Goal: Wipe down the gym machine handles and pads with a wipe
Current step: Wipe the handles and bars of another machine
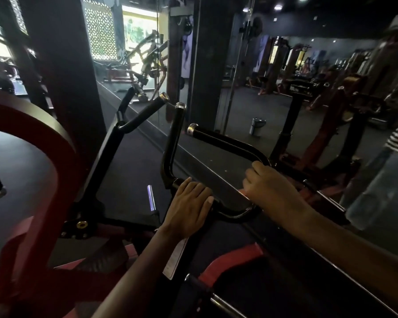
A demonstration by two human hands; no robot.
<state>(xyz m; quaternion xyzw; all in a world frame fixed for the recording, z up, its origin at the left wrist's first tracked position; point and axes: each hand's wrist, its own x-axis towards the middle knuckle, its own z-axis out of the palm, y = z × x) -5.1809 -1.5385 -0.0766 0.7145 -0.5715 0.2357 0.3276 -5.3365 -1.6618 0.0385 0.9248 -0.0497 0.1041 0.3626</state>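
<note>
Dim mirrored gym. Black handle bar (228, 143), long axis running ten to four o'clock. Right hand (269, 187) nearer, fingers curled around its bend, pinkish wipe (243, 193) beneath. Left hand (189, 207), fingers relaxed, rests on the lower tube.

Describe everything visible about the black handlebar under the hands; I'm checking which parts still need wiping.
The black handlebar is glossy bent tubing, apparently painted metal, forming a U shape with two prongs ending in silver caps: one rises nearly upright, the other angles up and left. It stands just in front of a wall mirror. The left hand lies over the lower bend; the right hand grips the right bend, something pinkish showing beneath it, possibly the wipe.
</note>
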